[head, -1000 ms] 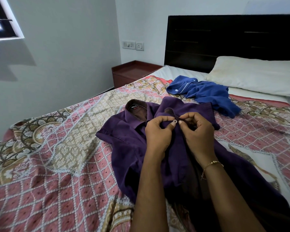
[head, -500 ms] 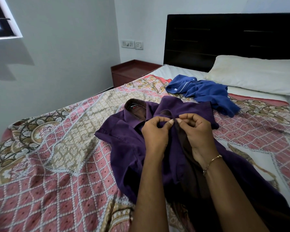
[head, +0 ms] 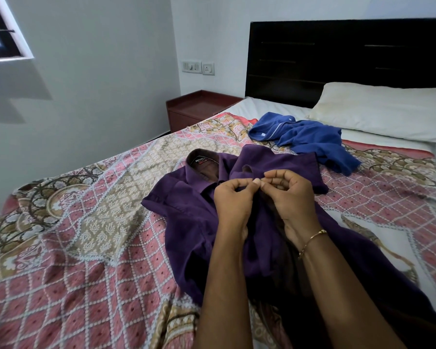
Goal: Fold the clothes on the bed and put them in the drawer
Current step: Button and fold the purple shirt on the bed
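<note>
Pinching the purple shirt (head: 194, 210) placket, our left hand (head: 233, 200) and right hand (head: 291, 197) met; blue garment (head: 310, 139) beyond them.

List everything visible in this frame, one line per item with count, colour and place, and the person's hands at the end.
purple shirt: 1, purple, spread on the bedspread, centre
blue garment: 1, blue, crumpled beyond the shirt, near the pillow
bedspread: 1, pink and beige patterned, covering the bed
pillow: 1, off-white, at the headboard
headboard: 1, black, against the far wall
bedside table: 1, reddish brown, left of the bed's head
wall sockets: 2 plates, white, above the table
window: 1, dark frame, upper left
bracelet: 1, gold, right wrist
left hand: pinches the shirt front
right hand: pinches the shirt front
</note>
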